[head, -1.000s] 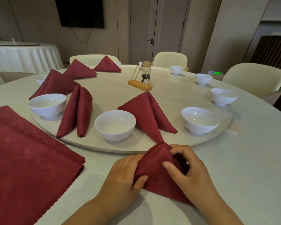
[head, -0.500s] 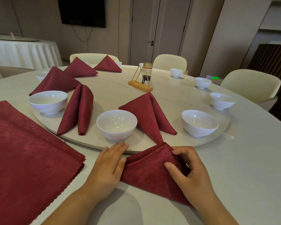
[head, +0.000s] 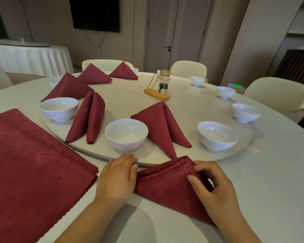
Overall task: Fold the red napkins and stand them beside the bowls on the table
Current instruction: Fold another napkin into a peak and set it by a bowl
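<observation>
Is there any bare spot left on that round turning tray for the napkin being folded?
Yes: bare tray lies right of the nearest bowl on the right, and wider gaps separate the far right bowls. The left side is crowded: standing napkins fill the gaps between bowls. The napkin being folded lies under both hands.

1. You have five folded red napkins standing on the turntable: one [head: 162,127] between the two nearest bowls, one [head: 88,118] left of it, and three further back [head: 67,86], [head: 94,74], [head: 124,71].
2. One more napkin [head: 167,186] lies half-folded on the table.
3. One stack of flat red napkins [head: 30,172] sits at your left; you cannot count its layers.
4. You can see eight white bowls: [head: 126,133], [head: 217,135], [head: 59,107], [head: 245,112], [head: 225,92], [head: 197,80], [head: 54,81], [head: 135,70].
5. Four pale chairs show behind the table.
</observation>
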`<act>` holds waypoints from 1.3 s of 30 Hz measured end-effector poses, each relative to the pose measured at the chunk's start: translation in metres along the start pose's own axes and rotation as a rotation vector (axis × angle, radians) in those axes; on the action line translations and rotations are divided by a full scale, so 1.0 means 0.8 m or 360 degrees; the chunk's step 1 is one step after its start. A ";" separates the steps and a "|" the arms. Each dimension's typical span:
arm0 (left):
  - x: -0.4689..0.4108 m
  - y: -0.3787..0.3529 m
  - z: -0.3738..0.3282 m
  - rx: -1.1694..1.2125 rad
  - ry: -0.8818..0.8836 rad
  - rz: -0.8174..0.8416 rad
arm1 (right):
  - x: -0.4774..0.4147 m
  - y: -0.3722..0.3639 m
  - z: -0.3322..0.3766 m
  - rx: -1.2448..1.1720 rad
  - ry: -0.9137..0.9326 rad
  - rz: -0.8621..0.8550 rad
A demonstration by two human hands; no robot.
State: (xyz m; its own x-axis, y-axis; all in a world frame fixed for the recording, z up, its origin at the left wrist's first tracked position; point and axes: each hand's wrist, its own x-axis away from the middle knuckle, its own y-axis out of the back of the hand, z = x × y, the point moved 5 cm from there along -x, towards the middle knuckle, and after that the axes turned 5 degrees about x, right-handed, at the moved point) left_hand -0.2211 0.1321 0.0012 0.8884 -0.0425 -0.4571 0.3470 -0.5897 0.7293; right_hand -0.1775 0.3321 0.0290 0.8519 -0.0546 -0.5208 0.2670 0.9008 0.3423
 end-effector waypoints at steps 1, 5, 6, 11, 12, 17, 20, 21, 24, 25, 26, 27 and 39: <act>0.000 0.003 -0.001 -0.0057 -0.0041 -0.0038 | 0.000 0.000 -0.001 0.0003 0.0005 -0.0010; 0.003 0.011 0.011 -0.0170 -0.0008 -0.0124 | 0.001 0.000 0.000 0.0006 0.0015 -0.0040; 0.003 0.012 0.014 -0.0167 0.0019 -0.0126 | 0.001 0.000 0.000 0.0004 0.0014 -0.0048; 0.002 0.023 0.040 0.0141 0.0255 -0.0232 | 0.000 0.000 -0.002 -0.0008 0.0017 -0.0024; 0.003 0.026 0.041 0.0158 0.0246 -0.0280 | 0.001 0.000 -0.001 -0.0004 0.0017 -0.0023; 0.011 0.018 0.004 0.0266 -0.0284 -0.0262 | 0.002 -0.001 0.003 -0.0003 0.0005 -0.0027; 0.016 0.007 -0.009 0.0344 -0.0466 -0.0116 | 0.001 -0.001 0.004 -0.0003 -0.0012 -0.0022; 0.018 0.004 -0.010 0.0340 -0.0495 -0.0084 | 0.001 -0.001 0.003 -0.0002 -0.0010 -0.0025; 0.020 -0.002 -0.009 0.0379 -0.0517 -0.0039 | 0.001 -0.001 0.002 0.0010 -0.0006 -0.0019; 0.019 -0.003 -0.006 0.0435 -0.0469 -0.0029 | 0.000 -0.001 0.002 0.0010 0.0000 -0.0016; 0.019 -0.004 -0.001 0.0495 -0.0394 -0.0009 | 0.000 -0.001 0.002 0.0010 0.0000 -0.0011; 0.018 -0.005 0.005 0.0529 -0.0327 0.0005 | 0.000 -0.001 0.002 0.0008 -0.0002 -0.0009; 0.011 -0.001 0.021 0.0003 -0.0150 -0.0351 | 0.000 0.000 0.003 -0.0012 -0.0042 0.0015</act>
State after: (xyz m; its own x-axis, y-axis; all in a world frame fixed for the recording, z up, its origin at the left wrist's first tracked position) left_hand -0.2184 0.1191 -0.0122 0.7591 0.0127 -0.6508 0.5292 -0.5943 0.6056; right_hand -0.1763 0.3310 0.0306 0.8661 -0.0574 -0.4966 0.2556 0.9046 0.3412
